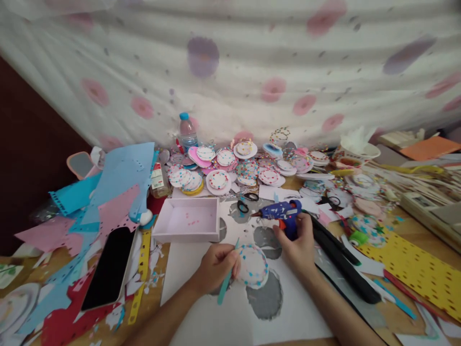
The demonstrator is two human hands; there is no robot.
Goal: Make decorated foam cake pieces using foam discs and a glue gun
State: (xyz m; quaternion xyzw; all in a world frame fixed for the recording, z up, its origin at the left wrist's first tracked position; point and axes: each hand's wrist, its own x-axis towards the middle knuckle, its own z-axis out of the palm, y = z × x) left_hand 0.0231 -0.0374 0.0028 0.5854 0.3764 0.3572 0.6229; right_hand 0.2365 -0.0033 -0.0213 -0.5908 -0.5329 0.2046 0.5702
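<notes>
Two forearms [176, 305] lie nearest the lens, both cut off by the lower edge. From my remote post, the left hand [219, 264] is closed on one mint stick [225, 287], partly hidden by the fingers; its fingertips also meet the left rim of one white disc [255, 266] edged with coloured dots, though I cannot tell whether they pinch it. The right hand [298, 235] is clamped around the handle of one blue glue gun [279, 210], covering part of the grip; the nozzle points left, beyond the disc. Beneath both lies one white sheet [291, 312], cropped below, where I count at least five grey patches [264, 299], one mostly behind the left hand. Farther back, one open white box [185, 236] holds pink bits [191, 222] too small to count surely. One dark-screened phone [109, 266] lies left on the desk [414, 226]. Toward the floral cloth [237, 53] stands one blue-capped bottle [188, 132], its base obscured by decorated discs [218, 180], which overlap beyond my counting.
</notes>
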